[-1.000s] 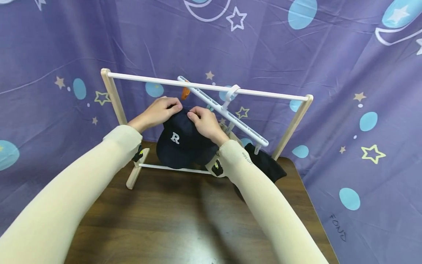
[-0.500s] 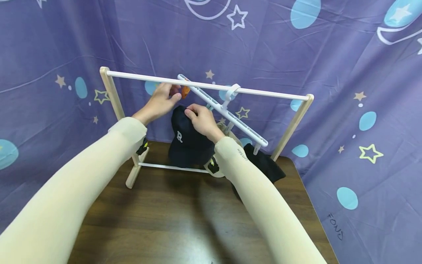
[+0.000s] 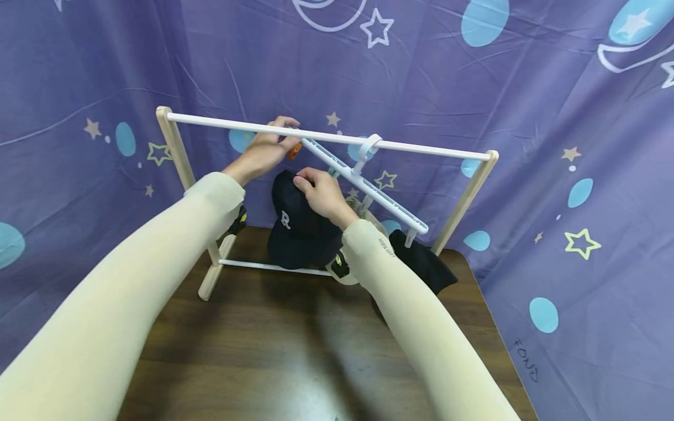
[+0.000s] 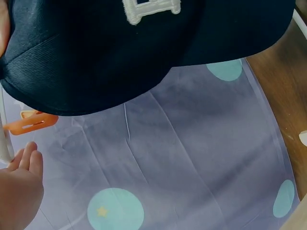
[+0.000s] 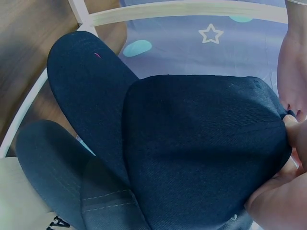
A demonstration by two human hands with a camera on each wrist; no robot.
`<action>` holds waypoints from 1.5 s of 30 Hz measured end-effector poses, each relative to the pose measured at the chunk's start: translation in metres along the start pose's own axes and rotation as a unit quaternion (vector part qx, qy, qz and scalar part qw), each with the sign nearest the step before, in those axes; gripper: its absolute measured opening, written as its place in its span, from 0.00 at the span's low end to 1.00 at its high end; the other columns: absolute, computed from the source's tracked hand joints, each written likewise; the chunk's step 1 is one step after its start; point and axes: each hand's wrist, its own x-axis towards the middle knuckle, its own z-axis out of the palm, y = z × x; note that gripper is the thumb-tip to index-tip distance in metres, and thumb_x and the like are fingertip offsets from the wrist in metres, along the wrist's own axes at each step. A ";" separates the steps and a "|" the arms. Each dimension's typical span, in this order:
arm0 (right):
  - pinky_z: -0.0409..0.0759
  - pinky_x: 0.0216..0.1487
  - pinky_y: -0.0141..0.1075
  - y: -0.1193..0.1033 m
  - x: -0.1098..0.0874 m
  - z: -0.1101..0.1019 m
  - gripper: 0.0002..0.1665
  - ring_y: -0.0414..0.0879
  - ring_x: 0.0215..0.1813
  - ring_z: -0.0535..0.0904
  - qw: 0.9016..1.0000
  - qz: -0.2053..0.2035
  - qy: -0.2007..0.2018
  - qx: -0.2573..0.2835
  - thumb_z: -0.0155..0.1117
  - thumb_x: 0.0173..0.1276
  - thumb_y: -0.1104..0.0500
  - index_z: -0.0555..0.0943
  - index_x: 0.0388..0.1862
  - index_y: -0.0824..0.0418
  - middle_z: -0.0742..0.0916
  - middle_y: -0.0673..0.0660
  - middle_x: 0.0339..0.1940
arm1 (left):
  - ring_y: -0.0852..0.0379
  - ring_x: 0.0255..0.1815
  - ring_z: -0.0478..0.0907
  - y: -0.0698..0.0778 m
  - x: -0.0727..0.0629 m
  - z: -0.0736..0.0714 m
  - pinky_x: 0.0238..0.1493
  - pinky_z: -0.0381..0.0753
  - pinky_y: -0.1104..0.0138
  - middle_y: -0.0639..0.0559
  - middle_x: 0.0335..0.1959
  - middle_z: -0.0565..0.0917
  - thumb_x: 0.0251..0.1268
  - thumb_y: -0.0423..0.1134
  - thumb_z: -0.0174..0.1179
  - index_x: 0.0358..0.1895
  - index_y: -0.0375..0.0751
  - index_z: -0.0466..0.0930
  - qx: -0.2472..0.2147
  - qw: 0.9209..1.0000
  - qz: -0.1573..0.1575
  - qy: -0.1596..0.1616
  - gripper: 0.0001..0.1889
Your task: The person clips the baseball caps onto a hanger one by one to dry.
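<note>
A navy baseball cap [image 3: 302, 234] with a white R hangs from my right hand [image 3: 323, 197], whose thumb and fingers pinch its crown. At the far end of the white clip hanger [image 3: 376, 196], my left hand [image 3: 263, 149] holds the bar between thumb and fingers. Right beside those fingers is an orange clip [image 4: 36, 123], below the hanger's end. The left wrist view shows the cap's edge just above the clip. In the right wrist view the cap's brim [image 5: 86, 72] points toward the upper left; part of the crown's top is hidden by the right hand.
The hanger hooks over the white rail [image 3: 226, 124] of a wooden-legged rack. A black fabric item [image 3: 423, 260] hangs from a white clip [image 3: 410, 237] at its near end. Another dark cap [image 5: 53, 163] and a beige item [image 5: 19, 187] lie close by. A patterned curtain [image 3: 421, 70] stands behind.
My left hand has let go of the cap and moved up to the hanger's far end by the orange clip. The right hand keeps its pinch; the cap has swung slightly right.
</note>
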 end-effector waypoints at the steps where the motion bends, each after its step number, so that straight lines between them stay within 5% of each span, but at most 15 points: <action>1: 0.77 0.59 0.39 0.001 0.000 0.000 0.14 0.46 0.53 0.82 1.000 0.000 -0.001 0.001 0.58 0.85 0.52 0.87 0.52 0.58 0.89 0.53 0.49 | 0.44 0.62 0.73 0.000 0.001 0.000 0.62 0.71 0.58 0.39 0.62 0.75 0.82 0.56 0.54 0.74 0.46 0.67 -0.015 1.000 0.000 -0.005 0.27; 5: 0.77 0.58 0.39 0.003 -0.002 -0.001 0.15 0.46 0.53 0.82 1.000 0.004 -0.006 0.000 0.57 0.85 0.52 0.87 0.53 0.58 0.89 0.54 0.50 | 0.45 0.39 0.79 -0.003 0.000 0.000 0.41 0.74 0.64 0.37 0.42 0.80 0.81 0.51 0.58 0.62 0.42 0.67 -0.049 0.999 0.012 -0.011 0.20; 8: 0.77 0.58 0.39 0.004 -0.004 -0.002 0.15 0.46 0.52 0.82 1.000 0.010 -0.015 -0.001 0.57 0.86 0.52 0.87 0.54 0.58 0.89 0.54 0.50 | 0.46 0.33 0.80 -0.005 -0.003 -0.003 0.35 0.73 0.66 0.38 0.35 0.83 0.80 0.49 0.61 0.60 0.41 0.67 -0.040 0.999 0.025 -0.018 0.20; 12: 0.77 0.58 0.40 0.005 -0.006 -0.002 0.15 0.46 0.52 0.82 1.000 0.013 -0.028 0.003 0.57 0.86 0.51 0.87 0.54 0.57 0.89 0.53 0.50 | 0.42 0.40 0.85 -0.005 -0.008 -0.008 0.43 0.75 0.66 0.34 0.37 0.86 0.78 0.49 0.64 0.60 0.39 0.68 -0.014 0.999 0.033 -0.037 0.23; 18: 0.76 0.54 0.39 0.004 -0.010 0.001 0.14 0.45 0.48 0.80 0.999 0.009 -0.044 0.010 0.57 0.86 0.53 0.86 0.50 0.58 0.88 0.53 0.46 | 0.46 0.69 0.79 -0.005 -0.012 -0.016 0.61 0.72 0.58 0.41 0.65 0.84 0.72 0.57 0.69 0.53 0.41 0.67 0.030 0.995 0.017 -0.088 0.27; 27: 0.78 0.58 0.41 0.005 -0.014 0.011 0.15 0.46 0.52 0.82 0.998 0.015 -0.063 0.011 0.57 0.86 0.54 0.87 0.54 0.60 0.89 0.55 0.52 | 0.49 0.33 0.70 -0.008 -0.018 -0.025 0.37 0.68 0.60 0.48 0.35 0.75 0.73 0.52 0.69 0.50 0.44 0.67 0.109 0.985 0.029 -0.129 0.21; 39: 0.77 0.58 0.40 0.011 -0.019 0.016 0.14 0.45 0.52 0.81 0.997 0.001 -0.077 0.022 0.58 0.85 0.53 0.87 0.53 0.59 0.89 0.54 0.52 | 0.50 0.28 0.69 -0.004 -0.022 -0.028 0.34 0.67 0.60 0.47 0.32 0.84 0.80 0.48 0.63 0.50 0.44 0.64 0.181 0.966 0.064 -0.175 0.18; 45: 0.77 0.60 0.41 0.013 -0.022 0.017 0.14 0.46 0.55 0.82 0.995 -0.003 -0.090 0.037 0.58 0.85 0.54 0.87 0.54 0.59 0.89 0.55 0.54 | 0.53 0.34 0.77 -0.002 -0.024 -0.029 0.42 0.69 0.60 0.54 0.31 0.90 0.81 0.49 0.61 0.56 0.45 0.78 0.188 0.960 0.081 -0.191 0.14</action>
